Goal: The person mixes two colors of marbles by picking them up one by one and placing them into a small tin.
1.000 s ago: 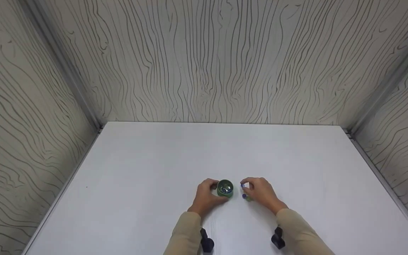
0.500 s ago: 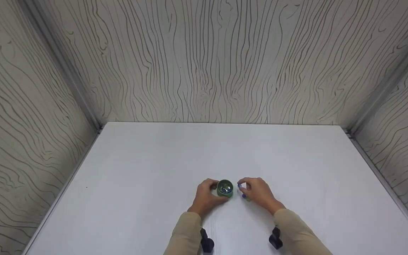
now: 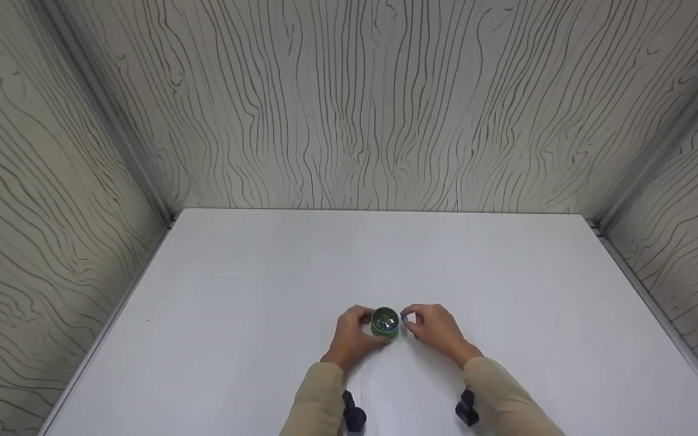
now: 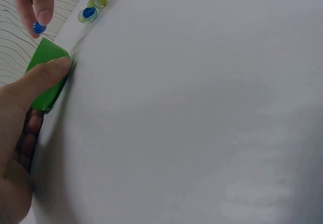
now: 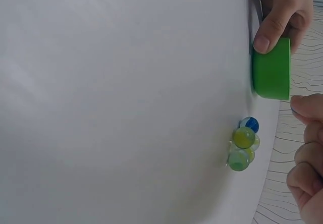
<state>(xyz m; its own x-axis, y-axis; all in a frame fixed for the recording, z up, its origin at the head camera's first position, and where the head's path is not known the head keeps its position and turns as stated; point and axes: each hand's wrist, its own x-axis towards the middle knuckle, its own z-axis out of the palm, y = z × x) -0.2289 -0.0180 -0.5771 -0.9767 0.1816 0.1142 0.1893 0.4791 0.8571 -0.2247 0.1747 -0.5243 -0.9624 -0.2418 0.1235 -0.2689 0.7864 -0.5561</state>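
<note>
A small green cup [image 3: 385,332] stands on the white table, with shiny marbles inside it. My left hand [image 3: 352,339] grips the cup from the left, thumb on the near side and fingers round the far side. Between thumb and forefinger, my right hand [image 3: 440,330] pinches a blue marble [image 4: 39,28], held close by the cup's right rim and above the table. On the table under the right hand lie several clear marbles with yellow, green and blue swirls [image 5: 244,137], clustered beside the cup; the hand hides them in the head view.
The white table [image 3: 264,272] reaches back to a wall [image 3: 349,109] with a wood-grain pattern, and similar panels flank it on both sides. Dark wrist devices [image 3: 354,418] hang beneath the sleeves, near the tabletop.
My right hand has moved left with the blue marble, from over the loose marbles to the cup's right rim. My left hand and the cup have stayed in place.
</note>
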